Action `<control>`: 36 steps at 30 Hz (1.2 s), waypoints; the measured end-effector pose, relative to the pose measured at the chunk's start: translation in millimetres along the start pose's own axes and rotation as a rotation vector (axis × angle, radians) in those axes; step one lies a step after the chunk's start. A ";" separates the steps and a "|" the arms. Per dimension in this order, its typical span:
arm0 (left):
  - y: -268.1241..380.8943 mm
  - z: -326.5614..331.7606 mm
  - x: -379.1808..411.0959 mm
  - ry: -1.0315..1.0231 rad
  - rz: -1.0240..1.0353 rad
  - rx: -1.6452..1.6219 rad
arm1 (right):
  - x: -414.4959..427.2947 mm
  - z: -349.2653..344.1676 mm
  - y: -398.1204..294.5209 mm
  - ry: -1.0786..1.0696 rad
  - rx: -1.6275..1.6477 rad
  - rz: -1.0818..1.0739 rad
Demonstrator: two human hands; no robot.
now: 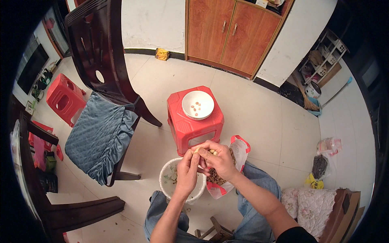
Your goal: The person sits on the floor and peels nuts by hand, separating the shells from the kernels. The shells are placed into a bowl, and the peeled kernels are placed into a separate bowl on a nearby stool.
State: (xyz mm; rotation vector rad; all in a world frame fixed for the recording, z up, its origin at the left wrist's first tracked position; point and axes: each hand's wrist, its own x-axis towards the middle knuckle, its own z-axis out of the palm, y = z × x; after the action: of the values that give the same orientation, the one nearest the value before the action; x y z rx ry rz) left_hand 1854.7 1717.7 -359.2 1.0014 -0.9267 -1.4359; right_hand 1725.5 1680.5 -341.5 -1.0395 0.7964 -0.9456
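Observation:
Both hands meet above a lined white basket (164, 182) and a bag of unshelled peanuts (216, 177). My left hand (187, 170) pinches a pale peanut (197, 150) between thumb and fingertips, and the thumb of my right hand (220, 161) presses against it. More pale peanuts (213, 152) lie in the curled fingers of my right hand. Shell pieces show in the basket, partly hidden by my left hand. Beyond the hands, a white bowl (202, 97) with several reddish peanut kernels (196, 108) stands on a red plastic stool (194, 133).
A dark wooden chair (112, 45) with a blue quilted seat cover (100, 136) stands at the left, another red stool (65, 98) behind it. A wooden cabinet (234, 36) is at the far wall. Floral bedding (314, 209) lies at the lower right.

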 end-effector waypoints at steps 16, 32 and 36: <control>-17.0 10.7 -12.7 0.298 0.186 0.297 | -7.5 21.9 21.5 0.155 -0.376 -0.351; -8.4 -4.1 -3.8 0.215 0.239 0.549 | -3.4 7.9 9.7 0.031 -0.146 -0.106; 1.0 -7.4 -3.5 0.179 0.234 0.798 | -2.1 -1.4 11.9 0.004 -0.106 -0.019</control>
State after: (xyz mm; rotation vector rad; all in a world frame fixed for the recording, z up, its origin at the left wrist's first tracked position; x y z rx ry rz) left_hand 1862.1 1721.0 -360.4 1.5043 -1.4697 -0.7502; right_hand 1726.5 1684.4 -353.0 -1.1395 0.8487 -0.9300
